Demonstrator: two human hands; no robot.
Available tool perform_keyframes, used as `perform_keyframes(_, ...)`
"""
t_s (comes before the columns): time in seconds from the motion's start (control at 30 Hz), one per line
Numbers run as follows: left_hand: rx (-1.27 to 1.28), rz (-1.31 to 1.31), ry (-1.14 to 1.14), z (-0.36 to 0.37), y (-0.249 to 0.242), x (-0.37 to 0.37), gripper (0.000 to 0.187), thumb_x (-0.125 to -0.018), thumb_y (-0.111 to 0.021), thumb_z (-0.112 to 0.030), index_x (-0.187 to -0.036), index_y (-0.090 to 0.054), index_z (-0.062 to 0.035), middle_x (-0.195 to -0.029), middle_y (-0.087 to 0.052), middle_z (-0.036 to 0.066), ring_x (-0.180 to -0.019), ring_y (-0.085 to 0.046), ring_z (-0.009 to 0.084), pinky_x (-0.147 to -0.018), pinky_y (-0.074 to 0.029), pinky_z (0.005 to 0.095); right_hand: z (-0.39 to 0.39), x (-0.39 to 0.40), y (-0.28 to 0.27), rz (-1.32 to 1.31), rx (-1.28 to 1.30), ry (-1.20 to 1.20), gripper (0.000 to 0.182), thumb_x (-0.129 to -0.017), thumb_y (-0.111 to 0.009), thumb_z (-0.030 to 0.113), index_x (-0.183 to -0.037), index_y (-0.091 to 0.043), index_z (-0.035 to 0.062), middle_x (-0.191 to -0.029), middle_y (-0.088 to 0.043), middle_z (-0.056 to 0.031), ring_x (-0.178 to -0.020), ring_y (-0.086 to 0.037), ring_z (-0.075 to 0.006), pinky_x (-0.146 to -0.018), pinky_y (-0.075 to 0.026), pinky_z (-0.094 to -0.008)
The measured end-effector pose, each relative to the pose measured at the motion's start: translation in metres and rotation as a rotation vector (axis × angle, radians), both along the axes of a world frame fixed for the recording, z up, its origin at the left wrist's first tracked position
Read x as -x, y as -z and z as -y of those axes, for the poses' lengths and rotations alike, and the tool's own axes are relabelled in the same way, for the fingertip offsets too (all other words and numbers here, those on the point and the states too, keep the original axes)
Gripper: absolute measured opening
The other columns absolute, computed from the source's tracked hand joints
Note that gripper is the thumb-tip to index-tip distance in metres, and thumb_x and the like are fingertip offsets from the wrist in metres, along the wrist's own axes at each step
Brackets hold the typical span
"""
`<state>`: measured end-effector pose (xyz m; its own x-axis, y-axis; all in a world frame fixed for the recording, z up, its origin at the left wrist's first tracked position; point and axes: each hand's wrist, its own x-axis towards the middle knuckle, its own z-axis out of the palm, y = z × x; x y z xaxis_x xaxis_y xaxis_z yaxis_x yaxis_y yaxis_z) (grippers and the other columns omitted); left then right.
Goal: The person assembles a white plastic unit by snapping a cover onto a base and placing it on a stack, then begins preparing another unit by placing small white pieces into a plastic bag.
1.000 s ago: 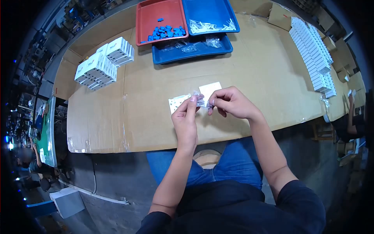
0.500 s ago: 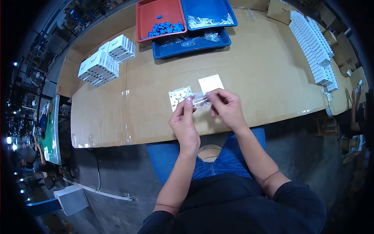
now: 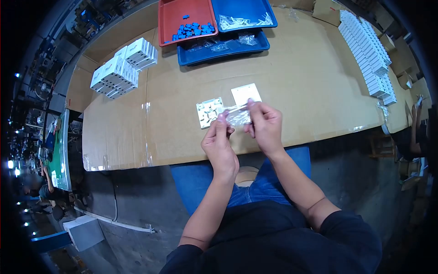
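Observation:
A small clear plastic bag point(image 3: 237, 117) is stretched between my two hands, above the table's near edge. My left hand point(image 3: 221, 141) pinches its left side between thumb and fingers. On the other side, my right hand point(image 3: 266, 122) grips the bag near its top right corner. What the bag contains, if anything, I cannot make out. Just behind my left hand lies a white plastic housing point(image 3: 209, 111) with its molded inside facing up. A flat white cover plate point(image 3: 245, 93) lies behind my right hand, partly hidden by it.
At the back stand a red tray point(image 3: 185, 11) with small blue parts, a blue tray point(image 3: 244, 9) with white parts, and a lower blue tray point(image 3: 214, 58) with plastic bags. White boxed units point(image 3: 116, 73) are stacked at left, and more white units point(image 3: 367, 52) at right.
My right hand has shifted slightly, and the bag between my hands now hangs more spread out. My left hand keeps its pinch. The housing and plate have stayed on the table.

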<state>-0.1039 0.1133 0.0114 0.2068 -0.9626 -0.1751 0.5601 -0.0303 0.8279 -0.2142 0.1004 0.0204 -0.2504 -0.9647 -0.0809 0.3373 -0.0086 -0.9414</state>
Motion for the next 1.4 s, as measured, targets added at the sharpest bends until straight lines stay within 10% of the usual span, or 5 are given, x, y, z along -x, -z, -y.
perform_keyframes(0.27, -0.001, -0.054, -0.023, 0.0, -0.007, 0.003, 0.032, -0.106, -0.064, -0.026, -0.119, -0.072, 0.0021, -0.088, -0.06, -0.003, -0.078, -0.048, 0.0061, -0.075, -0.044, 0.0245, -0.006, -0.011, -0.006, -0.145, 0.178, -0.15, 0.03, -0.106, -0.063, 0.028, -0.118, -0.067, 0.0003, -0.071, -0.066, -0.0027, -0.054, -0.051, -0.0024, -0.049, -0.038, -0.0193)
perform_keyframes(0.9, 0.067, 0.163, 0.244, 0.003, 0.004, -0.017, 0.015, -0.099, -0.072, -0.013, -0.107, -0.074, -0.0003, -0.094, -0.07, 0.002, -0.082, -0.06, 0.0079, -0.08, -0.05, 0.0231, 0.008, 0.031, 0.005, 0.017, 0.023, -0.17, 0.033, -0.107, -0.063, 0.03, -0.1, -0.073, -0.0007, -0.065, -0.062, -0.0017, -0.047, -0.048, -0.0029, -0.041, -0.032, -0.0197)
perform_keyframes(1.13, 0.06, 0.227, 0.093, 0.006, 0.0, -0.022, 0.009, -0.098, -0.072, -0.006, -0.104, -0.071, 0.0007, -0.094, -0.069, 0.002, -0.088, -0.059, 0.0051, -0.08, -0.048, 0.0216, 0.009, 0.027, 0.004, -0.349, 0.266, 0.2, 0.019, -0.101, -0.071, 0.021, -0.101, -0.07, 0.0025, -0.095, -0.067, -0.0018, -0.084, -0.06, -0.0071, -0.069, -0.047, -0.0233)
perform_keyframes(1.4, 0.229, 0.52, 0.053, 0.005, 0.003, -0.018, 0.008, -0.095, -0.073, -0.001, -0.102, -0.071, 0.0023, -0.096, -0.067, 0.003, -0.087, -0.061, 0.0092, -0.08, -0.049, 0.0247, 0.001, 0.011, -0.004, -0.371, 0.182, -0.226, 0.019, -0.094, -0.076, 0.011, -0.108, -0.072, 0.0002, -0.097, -0.074, -0.0042, -0.088, -0.068, -0.0083, -0.07, -0.052, -0.0227)
